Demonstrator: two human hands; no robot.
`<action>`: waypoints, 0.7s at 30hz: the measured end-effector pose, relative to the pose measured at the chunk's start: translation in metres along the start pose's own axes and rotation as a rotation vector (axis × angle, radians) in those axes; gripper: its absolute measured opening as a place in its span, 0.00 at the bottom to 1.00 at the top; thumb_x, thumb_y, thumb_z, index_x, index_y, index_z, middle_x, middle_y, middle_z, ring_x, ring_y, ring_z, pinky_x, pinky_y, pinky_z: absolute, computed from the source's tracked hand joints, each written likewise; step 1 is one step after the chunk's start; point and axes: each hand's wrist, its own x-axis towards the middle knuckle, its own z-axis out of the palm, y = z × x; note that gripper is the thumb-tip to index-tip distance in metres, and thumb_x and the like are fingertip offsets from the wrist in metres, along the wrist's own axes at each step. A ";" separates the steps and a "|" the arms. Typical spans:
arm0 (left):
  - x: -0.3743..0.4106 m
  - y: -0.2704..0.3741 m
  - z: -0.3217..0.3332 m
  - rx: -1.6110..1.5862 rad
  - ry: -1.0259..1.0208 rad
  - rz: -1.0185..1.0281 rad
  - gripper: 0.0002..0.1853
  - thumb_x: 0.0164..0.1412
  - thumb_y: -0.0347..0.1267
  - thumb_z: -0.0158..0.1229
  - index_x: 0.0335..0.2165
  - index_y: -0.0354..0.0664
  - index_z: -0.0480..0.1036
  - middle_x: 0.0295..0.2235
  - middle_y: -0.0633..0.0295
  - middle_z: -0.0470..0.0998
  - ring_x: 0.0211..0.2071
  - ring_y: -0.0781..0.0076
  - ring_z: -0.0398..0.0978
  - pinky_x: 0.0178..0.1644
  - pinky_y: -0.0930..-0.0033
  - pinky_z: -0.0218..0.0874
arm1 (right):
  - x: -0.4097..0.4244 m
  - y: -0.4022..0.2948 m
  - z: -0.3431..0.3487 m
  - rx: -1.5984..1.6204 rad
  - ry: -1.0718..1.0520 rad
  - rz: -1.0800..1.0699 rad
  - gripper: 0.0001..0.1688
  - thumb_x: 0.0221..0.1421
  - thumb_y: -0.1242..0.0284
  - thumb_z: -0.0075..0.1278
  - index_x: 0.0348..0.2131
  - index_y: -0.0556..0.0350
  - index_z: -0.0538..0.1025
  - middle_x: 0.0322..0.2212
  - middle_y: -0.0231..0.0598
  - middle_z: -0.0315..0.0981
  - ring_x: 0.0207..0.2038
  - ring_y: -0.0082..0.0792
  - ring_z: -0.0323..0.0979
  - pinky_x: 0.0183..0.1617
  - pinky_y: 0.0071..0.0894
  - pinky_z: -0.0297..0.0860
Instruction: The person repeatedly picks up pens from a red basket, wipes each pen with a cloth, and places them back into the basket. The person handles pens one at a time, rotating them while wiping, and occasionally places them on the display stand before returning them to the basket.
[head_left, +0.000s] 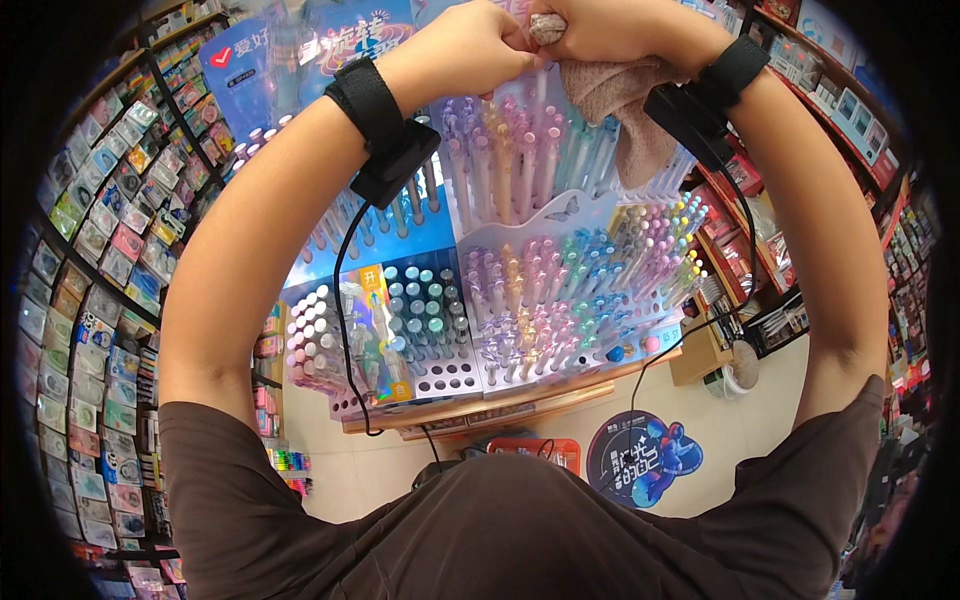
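Both hands meet at the top of the view, above a tiered pen display stand (480, 379). My right hand (600, 30) is closed on a beige cloth (592, 90), whose loose end hangs over the upper pens. A bunched piece of it pokes out by the thumb. My left hand (484, 49) has its fingertips pinched together, touching or nearly touching my right hand. Just below those fingertips is a pale translucent pen (541, 84), blurred; whether the fingers grip it is hidden. Rows of pastel pens (502, 161) stand upright in the tier below.
Capped pens (424, 300) fill the lower left tier, beside several empty holes. Packed racks (112, 225) line the left; shelves (847, 112) stand right. Black cables (341, 300) hang from both wrist straps. On the floor are a white bucket (739, 375) and a round sign (637, 457).
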 end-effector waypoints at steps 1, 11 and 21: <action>-0.003 0.008 -0.004 0.038 -0.046 -0.002 0.11 0.63 0.33 0.58 0.29 0.36 0.79 0.20 0.62 0.77 0.21 0.75 0.74 0.28 0.68 0.67 | 0.000 0.005 0.005 0.015 -0.013 -0.035 0.11 0.47 0.76 0.55 0.34 0.57 0.81 0.26 0.53 0.79 0.29 0.47 0.77 0.34 0.44 0.71; 0.001 -0.025 0.022 0.098 0.021 0.136 0.09 0.55 0.30 0.61 0.27 0.32 0.81 0.19 0.48 0.78 0.20 0.63 0.81 0.27 0.64 0.73 | 0.002 0.010 0.039 -0.058 -0.177 0.232 0.10 0.51 0.72 0.54 0.30 0.60 0.81 0.23 0.56 0.77 0.25 0.49 0.77 0.31 0.46 0.71; 0.010 -0.036 0.031 0.299 0.119 0.289 0.11 0.58 0.31 0.62 0.30 0.31 0.80 0.20 0.50 0.78 0.21 0.63 0.78 0.29 0.65 0.70 | 0.008 0.016 0.035 0.001 -0.254 0.146 0.10 0.53 0.71 0.53 0.32 0.57 0.82 0.27 0.53 0.80 0.29 0.49 0.78 0.35 0.46 0.73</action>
